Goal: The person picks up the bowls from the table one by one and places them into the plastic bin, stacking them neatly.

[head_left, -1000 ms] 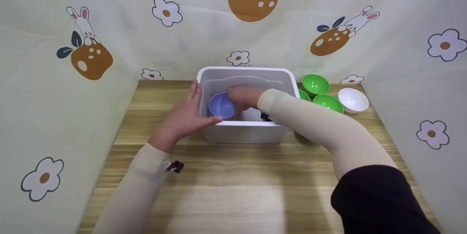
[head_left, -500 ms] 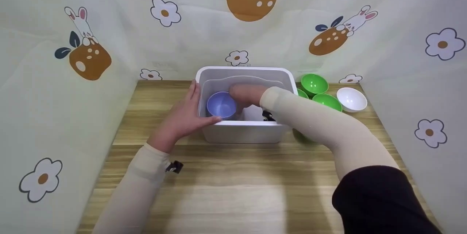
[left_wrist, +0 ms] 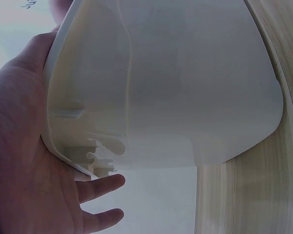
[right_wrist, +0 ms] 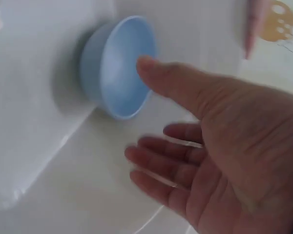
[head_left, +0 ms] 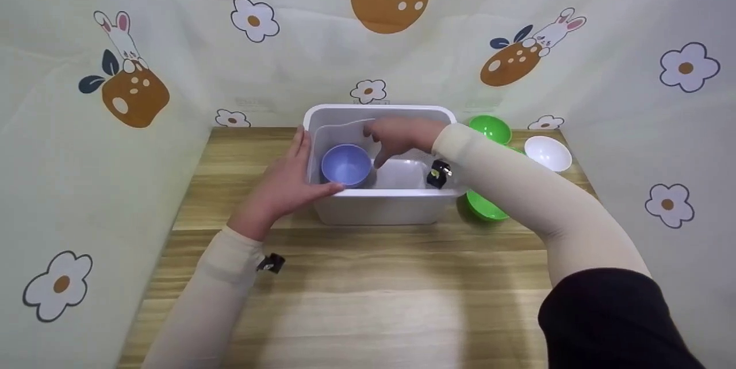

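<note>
place: staged tabletop booth | evidence: cartoon-print cloth backdrop [head_left: 368, 41], wooden table [head_left: 356, 288]

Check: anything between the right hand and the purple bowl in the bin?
Nothing visible. The right hand hangs open just beside the purple bowl inside the white bin, with clear space between them. The left hand holds the bin's outer corner.
</note>
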Action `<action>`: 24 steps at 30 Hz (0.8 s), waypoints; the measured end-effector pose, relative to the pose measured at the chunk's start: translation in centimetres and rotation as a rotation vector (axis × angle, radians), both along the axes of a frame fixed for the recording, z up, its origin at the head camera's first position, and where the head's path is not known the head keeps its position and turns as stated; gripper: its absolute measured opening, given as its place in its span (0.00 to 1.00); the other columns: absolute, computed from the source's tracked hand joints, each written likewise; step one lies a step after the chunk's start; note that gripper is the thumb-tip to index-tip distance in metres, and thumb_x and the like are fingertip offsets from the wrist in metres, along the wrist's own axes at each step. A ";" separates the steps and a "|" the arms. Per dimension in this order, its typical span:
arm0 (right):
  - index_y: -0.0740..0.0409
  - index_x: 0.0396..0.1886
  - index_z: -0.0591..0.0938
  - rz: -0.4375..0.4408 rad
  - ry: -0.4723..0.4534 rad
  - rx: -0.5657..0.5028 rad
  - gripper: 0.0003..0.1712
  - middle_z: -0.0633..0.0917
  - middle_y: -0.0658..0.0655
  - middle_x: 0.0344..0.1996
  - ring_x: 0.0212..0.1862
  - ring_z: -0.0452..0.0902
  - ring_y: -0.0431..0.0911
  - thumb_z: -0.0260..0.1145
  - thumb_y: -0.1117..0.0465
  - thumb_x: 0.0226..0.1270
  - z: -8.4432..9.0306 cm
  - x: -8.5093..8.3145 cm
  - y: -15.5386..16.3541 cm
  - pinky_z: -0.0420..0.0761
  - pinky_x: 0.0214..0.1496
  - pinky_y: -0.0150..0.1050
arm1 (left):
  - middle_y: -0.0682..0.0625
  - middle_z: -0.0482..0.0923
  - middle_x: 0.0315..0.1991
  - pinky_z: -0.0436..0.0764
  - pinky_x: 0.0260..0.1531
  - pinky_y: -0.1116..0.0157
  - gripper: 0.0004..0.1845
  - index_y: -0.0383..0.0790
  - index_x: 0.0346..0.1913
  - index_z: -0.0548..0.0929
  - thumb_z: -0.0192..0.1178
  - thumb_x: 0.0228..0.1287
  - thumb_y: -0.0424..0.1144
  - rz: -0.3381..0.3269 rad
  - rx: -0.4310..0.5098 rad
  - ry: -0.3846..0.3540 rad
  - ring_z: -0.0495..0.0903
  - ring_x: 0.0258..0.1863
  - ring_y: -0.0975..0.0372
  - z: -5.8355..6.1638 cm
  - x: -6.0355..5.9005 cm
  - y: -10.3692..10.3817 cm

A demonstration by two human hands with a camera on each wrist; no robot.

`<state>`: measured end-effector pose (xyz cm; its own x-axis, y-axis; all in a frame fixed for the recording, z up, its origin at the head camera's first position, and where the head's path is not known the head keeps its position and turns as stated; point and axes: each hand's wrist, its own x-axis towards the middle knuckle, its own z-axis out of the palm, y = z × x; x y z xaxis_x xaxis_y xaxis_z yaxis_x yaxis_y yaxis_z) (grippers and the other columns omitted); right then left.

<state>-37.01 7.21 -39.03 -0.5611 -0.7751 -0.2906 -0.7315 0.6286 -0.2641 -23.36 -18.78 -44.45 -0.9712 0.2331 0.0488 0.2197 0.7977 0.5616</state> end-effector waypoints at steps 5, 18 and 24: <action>0.70 0.71 0.78 -0.023 0.003 -0.058 0.39 0.86 0.68 0.59 0.61 0.84 0.60 0.83 0.55 0.69 2.4 0.4 2.0 0.83 0.66 0.53 | 0.42 0.27 0.92 0.61 0.78 0.30 0.77 0.35 0.91 0.38 0.69 0.60 0.80 -0.005 -0.016 -0.007 0.51 0.85 0.32 0.1 0.1 0.0; 0.60 0.69 0.82 -0.109 -0.009 -0.344 0.31 0.87 0.59 0.60 0.62 0.85 0.54 0.81 0.54 0.73 5.1 4.7 9.5 0.84 0.67 0.52 | 0.41 0.28 0.91 0.61 0.79 0.31 0.79 0.34 0.90 0.37 0.67 0.58 0.83 -0.004 -0.020 -0.004 0.51 0.86 0.33 0.0 0.1 -0.1; 0.58 0.65 0.83 -0.139 0.029 -0.522 0.26 0.87 0.56 0.57 0.60 0.84 0.50 0.80 0.56 0.74 4.4 6.8 13.9 0.84 0.66 0.52 | 0.41 0.27 0.91 0.59 0.79 0.30 0.79 0.34 0.90 0.38 0.67 0.58 0.83 -0.007 -0.009 -0.007 0.49 0.86 0.34 0.2 0.2 0.1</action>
<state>-30.19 21.11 -34.64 -0.6705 -0.7303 0.1306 -0.6626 0.5103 -0.5483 -23.18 -18.71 -44.27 -0.9699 0.2405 0.0394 0.2213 0.8013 0.5559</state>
